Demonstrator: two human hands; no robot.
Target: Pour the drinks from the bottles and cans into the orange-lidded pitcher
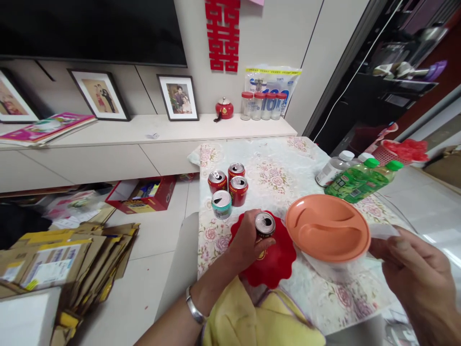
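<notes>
My left hand (pixel 248 240) grips an opened drink can (pixel 265 224) that stands on a red scalloped mat (pixel 273 264) on the flowered tablecloth (pixel 273 173). My right hand (pixel 418 278) pinches a piece of clear plastic film (pixel 383 233) at the right edge of an orange lidded container (pixel 327 226). Three red cans (pixel 232 182) and one teal can (pixel 221 203), all opened, stand in a cluster just beyond my left hand. A silver bracelet sits on my left wrist.
Green-capped and white-capped bottles (pixel 355 180) lie at the table's right. A yellow cloth (pixel 259 322) lies at the near edge. Flattened cardboard (pixel 65 264) and a red box (pixel 144 194) are on the floor at left. A low cabinet (pixel 144 139) carries framed photos and jars.
</notes>
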